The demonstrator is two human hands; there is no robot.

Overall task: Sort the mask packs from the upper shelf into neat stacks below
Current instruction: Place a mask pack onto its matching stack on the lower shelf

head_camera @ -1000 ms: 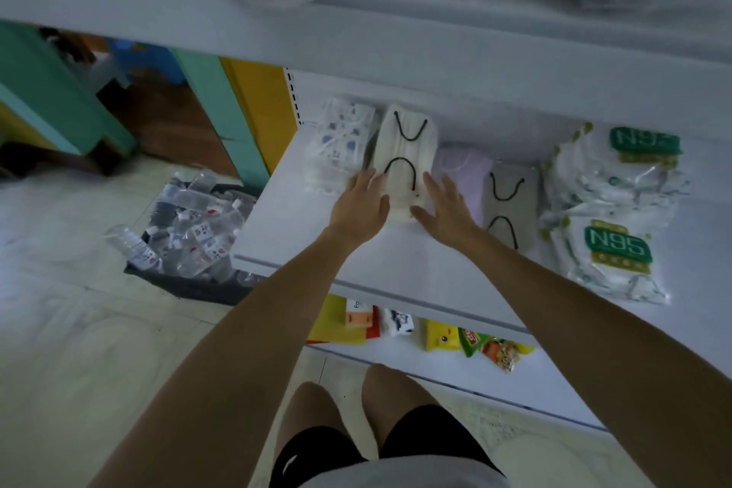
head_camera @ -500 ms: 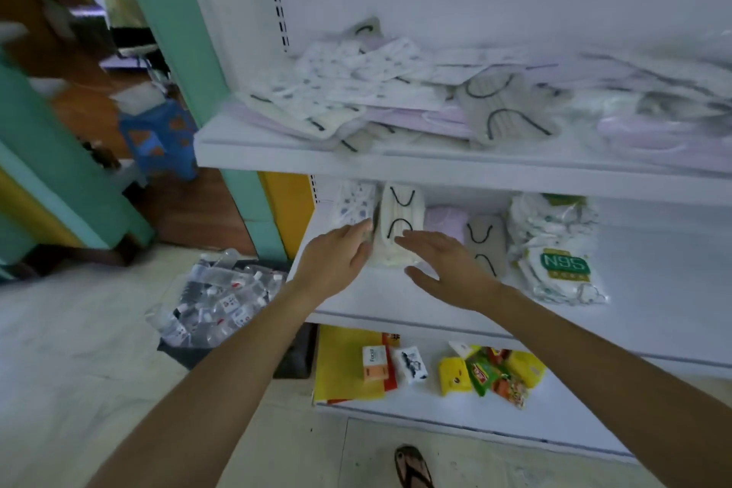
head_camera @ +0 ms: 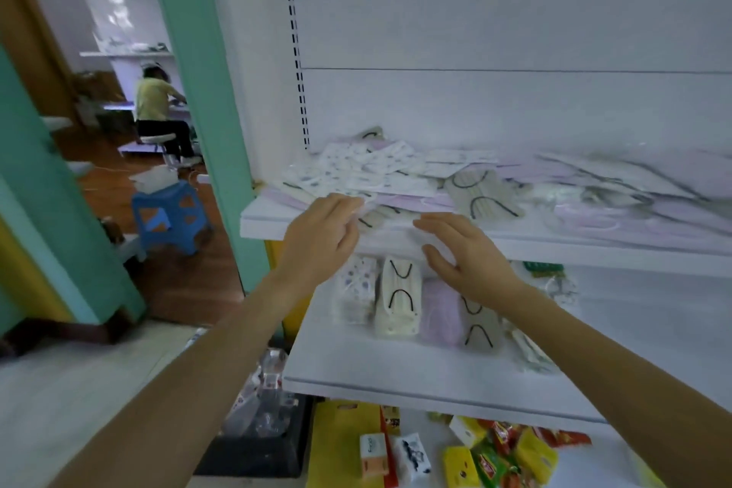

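Where the left hand (head_camera: 319, 238) meets the front edge of the upper shelf (head_camera: 534, 246), near its left corner, its fingertips (head_camera: 350, 206) lie on the rim of a patterned mask pack (head_camera: 356, 186). I cannot tell whether they pinch it or only touch it. The right hand (head_camera: 463, 254) hangs open just below that edge, fingers spread, holding nothing.

Beyond the fingers, a loose heap of packs (head_camera: 400, 170) overlaps along the shelf toward its right end. On the lower shelf (head_camera: 396, 372), neat stacks (head_camera: 398, 301) stand side by side at the back left.

The packs look thin, light and floppy, and their clear wrap is likely slippery. A pinch at one corner would probably let a pack droop or slide free. It seems safer to hold one flat across its middle, thumb on top and fingers beneath. Lifting from the top of the heap should avoid dragging neighbouring packs over the front edge.
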